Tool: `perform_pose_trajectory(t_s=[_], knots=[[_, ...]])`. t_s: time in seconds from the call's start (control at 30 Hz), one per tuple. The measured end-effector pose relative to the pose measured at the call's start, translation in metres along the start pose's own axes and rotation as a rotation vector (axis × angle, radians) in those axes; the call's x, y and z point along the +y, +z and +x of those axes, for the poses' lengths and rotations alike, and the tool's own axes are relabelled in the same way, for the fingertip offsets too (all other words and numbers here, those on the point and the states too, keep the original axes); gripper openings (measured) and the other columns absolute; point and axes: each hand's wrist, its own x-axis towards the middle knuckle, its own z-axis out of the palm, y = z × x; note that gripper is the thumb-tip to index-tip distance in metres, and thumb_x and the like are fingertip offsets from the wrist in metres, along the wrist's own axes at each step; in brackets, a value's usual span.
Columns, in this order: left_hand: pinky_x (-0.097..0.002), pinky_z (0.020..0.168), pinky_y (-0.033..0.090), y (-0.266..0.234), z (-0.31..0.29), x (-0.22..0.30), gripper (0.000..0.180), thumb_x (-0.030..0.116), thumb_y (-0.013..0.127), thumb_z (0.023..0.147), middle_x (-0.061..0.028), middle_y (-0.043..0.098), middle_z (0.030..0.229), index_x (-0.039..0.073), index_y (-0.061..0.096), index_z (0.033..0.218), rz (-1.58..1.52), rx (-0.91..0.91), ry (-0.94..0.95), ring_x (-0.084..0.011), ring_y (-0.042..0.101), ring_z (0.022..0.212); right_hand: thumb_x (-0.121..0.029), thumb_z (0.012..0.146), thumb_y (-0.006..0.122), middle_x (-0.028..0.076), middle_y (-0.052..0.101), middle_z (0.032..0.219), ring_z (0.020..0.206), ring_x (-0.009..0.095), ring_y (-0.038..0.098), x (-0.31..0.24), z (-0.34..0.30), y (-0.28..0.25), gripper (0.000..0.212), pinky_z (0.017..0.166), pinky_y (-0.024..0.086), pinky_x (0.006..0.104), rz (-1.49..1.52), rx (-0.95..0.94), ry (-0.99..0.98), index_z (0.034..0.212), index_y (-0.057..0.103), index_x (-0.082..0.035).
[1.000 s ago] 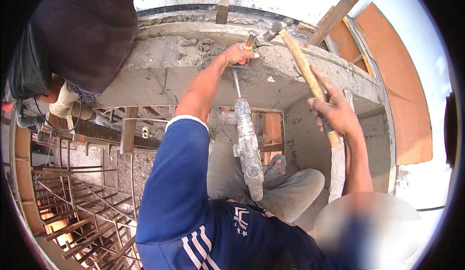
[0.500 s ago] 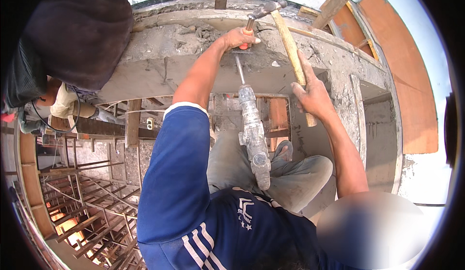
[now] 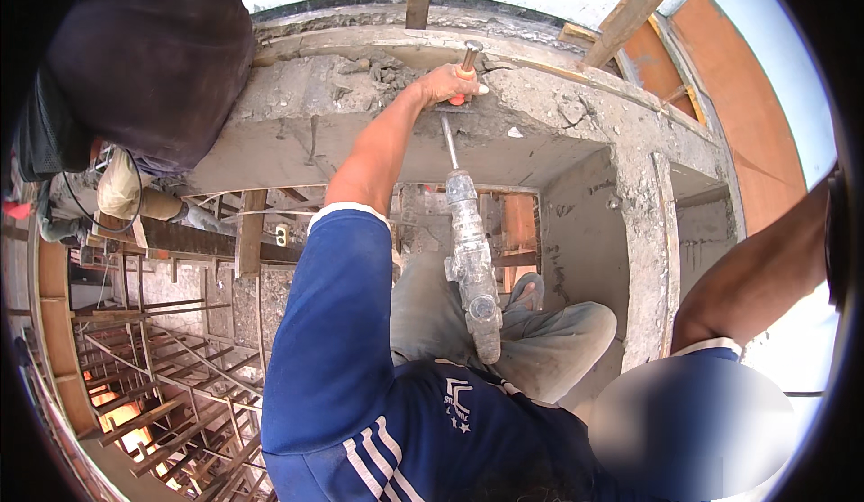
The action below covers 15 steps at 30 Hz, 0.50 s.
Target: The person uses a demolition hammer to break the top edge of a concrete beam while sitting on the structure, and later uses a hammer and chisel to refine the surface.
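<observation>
My left hand (image 3: 436, 86) is closed around the orange grip of a chisel (image 3: 471, 54), whose metal head stands up above the fist. The chisel's lower end is hidden by my hand, over the broken top of a concrete beam (image 3: 540, 97). Below that hand, a dust-covered demolition hammer (image 3: 470, 264) lies along my lap, its long steel bit (image 3: 449, 142) pointing up to the beam's near edge. Out to the right stretches my right forearm (image 3: 765, 273), bent upward. It leaves the picture at the edge, so my right hand and the hammer are out of sight.
At the left a person in dark clothing (image 3: 148, 61) leans close to the beam, a black cable (image 3: 139, 205) beside them. Loose rubble (image 3: 387, 72) lies on the beam. Wooden props (image 3: 639, 12) stand behind. Far below left is timber scaffolding (image 3: 180, 358) in a deep opening.
My right hand has swung the hammer up off the chisel head and out past the right edge. The left hand still holds the chisel in about the same place.
</observation>
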Motion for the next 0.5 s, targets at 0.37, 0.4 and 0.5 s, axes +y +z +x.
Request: perform_pose_trajectory(t_s=[0.37,0.4,0.5], knots=[[-0.0262,0.062,0.042,0.018,-0.011,0.013,0.03,0.032,0.081,0.079,0.0015,0.058,0.071,0.009,0.063,0.076,0.016,0.144,0.217,-0.0095,0.051,0.066,0.002,0.082,0.058,0.006,0.058,0.088,0.051,0.008,0.049,0.013,-0.069,-0.029,0.082,0.044,0.042,0.0228,0.235,-0.325,0.405,0.155,0.025,-0.012],[-0.0261,0.063,0.042,0.02,0.003,0.026,0.033,0.037,0.079,0.08,0.0004,0.058,0.071,0.009,0.063,0.076,-0.063,0.218,0.273,-0.0095,0.052,0.068,0.003,0.081,0.057,0.006,0.058,0.089,0.052,0.008,0.049,0.016,-0.074,-0.03,0.083,0.044,0.042,0.0228,0.243,-0.279,0.41,0.155,0.024,-0.012],[-0.0288,0.065,0.043,0.037,0.001,0.048,0.049,0.052,0.069,0.085,-0.0044,0.06,0.072,0.004,0.064,0.076,-0.127,0.476,0.145,-0.0113,0.054,0.07,0.002,0.081,0.058,0.005,0.058,0.084,0.052,0.008,0.048,0.026,-0.1,-0.027,0.084,0.044,0.041,0.0222,0.344,-0.247,0.524,0.156,0.022,-0.01]])
